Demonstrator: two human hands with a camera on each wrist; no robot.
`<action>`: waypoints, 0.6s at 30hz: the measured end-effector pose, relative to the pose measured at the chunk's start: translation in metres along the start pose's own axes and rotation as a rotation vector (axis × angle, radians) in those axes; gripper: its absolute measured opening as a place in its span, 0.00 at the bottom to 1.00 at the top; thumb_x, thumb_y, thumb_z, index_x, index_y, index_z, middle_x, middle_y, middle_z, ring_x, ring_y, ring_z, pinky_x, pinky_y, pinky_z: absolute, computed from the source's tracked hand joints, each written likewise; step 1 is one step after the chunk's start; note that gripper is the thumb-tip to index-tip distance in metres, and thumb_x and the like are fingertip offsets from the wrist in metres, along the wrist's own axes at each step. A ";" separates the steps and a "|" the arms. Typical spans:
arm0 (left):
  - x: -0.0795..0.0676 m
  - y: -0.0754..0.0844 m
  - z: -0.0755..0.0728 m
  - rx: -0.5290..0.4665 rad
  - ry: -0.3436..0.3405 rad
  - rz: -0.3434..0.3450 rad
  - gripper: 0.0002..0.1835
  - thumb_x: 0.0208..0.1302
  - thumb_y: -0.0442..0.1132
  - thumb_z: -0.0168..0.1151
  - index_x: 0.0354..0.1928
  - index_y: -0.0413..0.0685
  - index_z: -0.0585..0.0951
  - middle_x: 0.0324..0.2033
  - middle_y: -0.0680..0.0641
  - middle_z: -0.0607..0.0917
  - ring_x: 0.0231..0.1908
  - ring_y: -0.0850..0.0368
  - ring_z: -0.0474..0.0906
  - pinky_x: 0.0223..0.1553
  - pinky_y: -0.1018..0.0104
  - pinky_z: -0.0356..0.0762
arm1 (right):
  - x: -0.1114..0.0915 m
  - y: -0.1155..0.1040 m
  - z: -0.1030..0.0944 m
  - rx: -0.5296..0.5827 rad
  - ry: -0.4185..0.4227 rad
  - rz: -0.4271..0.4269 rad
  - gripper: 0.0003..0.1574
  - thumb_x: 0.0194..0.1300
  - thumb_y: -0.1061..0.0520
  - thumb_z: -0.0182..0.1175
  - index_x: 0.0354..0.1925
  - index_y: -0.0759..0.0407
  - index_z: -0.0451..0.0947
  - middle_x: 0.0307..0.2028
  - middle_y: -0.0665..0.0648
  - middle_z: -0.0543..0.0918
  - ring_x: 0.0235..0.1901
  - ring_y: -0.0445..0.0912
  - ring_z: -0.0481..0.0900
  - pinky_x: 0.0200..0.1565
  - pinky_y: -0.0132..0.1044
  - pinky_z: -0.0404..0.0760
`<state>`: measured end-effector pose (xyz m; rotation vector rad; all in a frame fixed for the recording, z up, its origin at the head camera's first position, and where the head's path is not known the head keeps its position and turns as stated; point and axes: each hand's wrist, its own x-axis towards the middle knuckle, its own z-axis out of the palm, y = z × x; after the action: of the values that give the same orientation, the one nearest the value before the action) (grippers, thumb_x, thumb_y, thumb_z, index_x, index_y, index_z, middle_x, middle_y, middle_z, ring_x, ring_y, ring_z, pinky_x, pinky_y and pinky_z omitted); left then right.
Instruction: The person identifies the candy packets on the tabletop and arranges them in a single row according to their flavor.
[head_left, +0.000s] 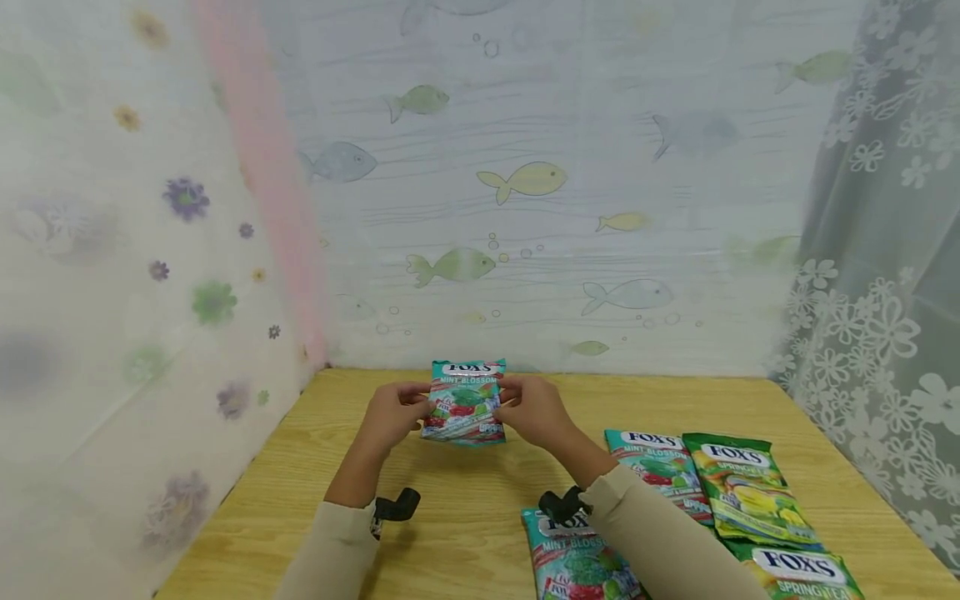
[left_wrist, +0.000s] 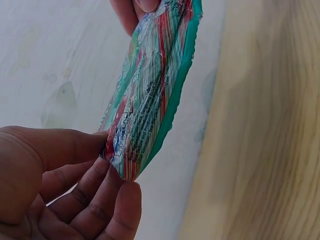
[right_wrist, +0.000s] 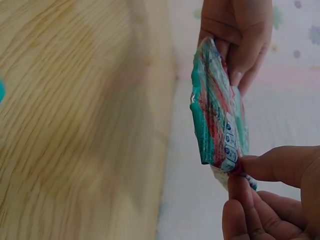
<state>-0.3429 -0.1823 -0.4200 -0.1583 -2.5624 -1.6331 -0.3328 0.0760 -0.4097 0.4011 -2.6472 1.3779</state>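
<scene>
The left hand (head_left: 392,410) and the right hand (head_left: 534,410) hold up a teal FOX'S Mint Blossom candy bag (head_left: 465,403) between them, each pinching one side of it between thumb and fingers. The bag is above the worktop (head_left: 450,546), toward its far edge and left of the middle, its printed front facing the person. Both wrist views show the bag nearly edge-on (its green bottom seam plain in each).

Near the worktop's right edge, a second Mint Blossom bag (head_left: 663,482) lies just beside a green and yellow FOX'S Spring Tea bag (head_left: 752,492), their fronts up. Closer to the near right corner is another Spring Tea bag (head_left: 808,575), cut off by the bottom of the head view. A third Mint Blossom bag (head_left: 583,567) lies at the near edge, partly hidden behind the right sleeve (head_left: 663,537).

A fish-print curtain (head_left: 525,333) hangs behind the far edge, a flower-print curtain (head_left: 172,350) along the left edge, and grey floral lace (head_left: 877,333) along the right.
</scene>
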 end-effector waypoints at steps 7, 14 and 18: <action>0.005 -0.008 -0.019 0.030 0.055 -0.011 0.19 0.70 0.38 0.67 0.61 0.43 0.85 0.46 0.40 0.87 0.40 0.53 0.86 0.39 0.61 0.88 | 0.011 -0.013 0.020 0.071 0.001 -0.043 0.32 0.64 0.60 0.71 0.65 0.64 0.79 0.47 0.60 0.87 0.45 0.51 0.89 0.43 0.43 0.90; 0.005 -0.014 -0.037 0.057 0.078 -0.042 0.19 0.72 0.39 0.65 0.62 0.42 0.84 0.50 0.38 0.87 0.42 0.52 0.85 0.39 0.63 0.86 | 0.020 -0.020 0.044 0.126 0.002 0.002 0.32 0.66 0.60 0.70 0.67 0.61 0.78 0.50 0.60 0.86 0.47 0.50 0.88 0.43 0.42 0.90; 0.005 -0.017 -0.048 0.081 0.102 -0.058 0.19 0.73 0.40 0.64 0.62 0.42 0.84 0.51 0.37 0.86 0.43 0.50 0.84 0.39 0.64 0.84 | 0.024 -0.025 0.058 0.155 -0.001 0.008 0.32 0.67 0.60 0.68 0.68 0.60 0.77 0.53 0.60 0.86 0.49 0.51 0.87 0.43 0.42 0.89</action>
<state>-0.3485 -0.2332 -0.4147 0.0050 -2.5731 -1.5115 -0.3478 0.0110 -0.4174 0.4092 -2.5540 1.5913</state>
